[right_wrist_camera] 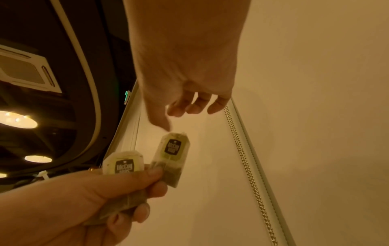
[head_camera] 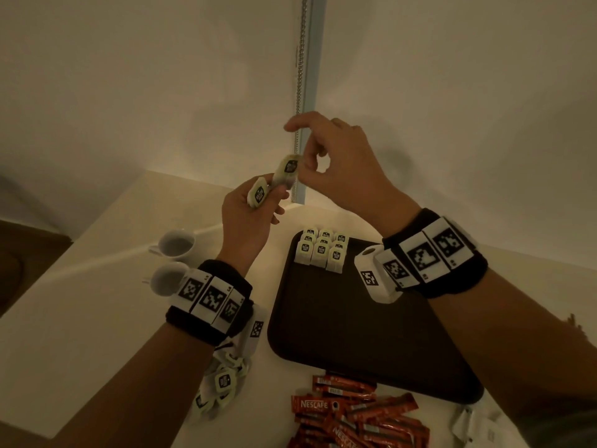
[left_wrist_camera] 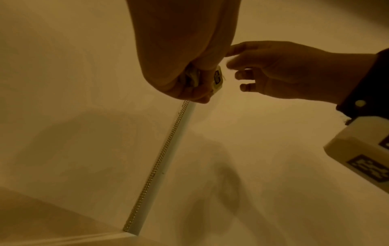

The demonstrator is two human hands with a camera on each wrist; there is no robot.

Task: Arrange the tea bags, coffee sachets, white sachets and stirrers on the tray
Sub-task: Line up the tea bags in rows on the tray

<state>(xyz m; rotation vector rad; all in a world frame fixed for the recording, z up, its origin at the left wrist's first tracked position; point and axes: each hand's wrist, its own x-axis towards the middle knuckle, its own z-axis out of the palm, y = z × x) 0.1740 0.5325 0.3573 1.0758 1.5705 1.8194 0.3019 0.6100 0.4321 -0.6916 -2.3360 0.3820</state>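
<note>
Two white cups (head_camera: 176,245) stand at the left of the table (head_camera: 64,318), with a loose heap of tea bags (head_camera: 223,388) nearer the person. Above them the left hand (head_camera: 247,218) grips two tea bags (head_camera: 258,195), long axes tilted up and to the right, tags facing the camera. The right hand (head_camera: 336,160) pinches the top of the farther tea bag (right_wrist_camera: 171,155) with thumb and forefinger, its other fingers loosely curled. Below, nine tea bags (head_camera: 321,250) stand in rows at the dark tray's (head_camera: 355,334) far left corner. Red coffee sachets (head_camera: 352,412) lie jumbled off its near edge.
</note>
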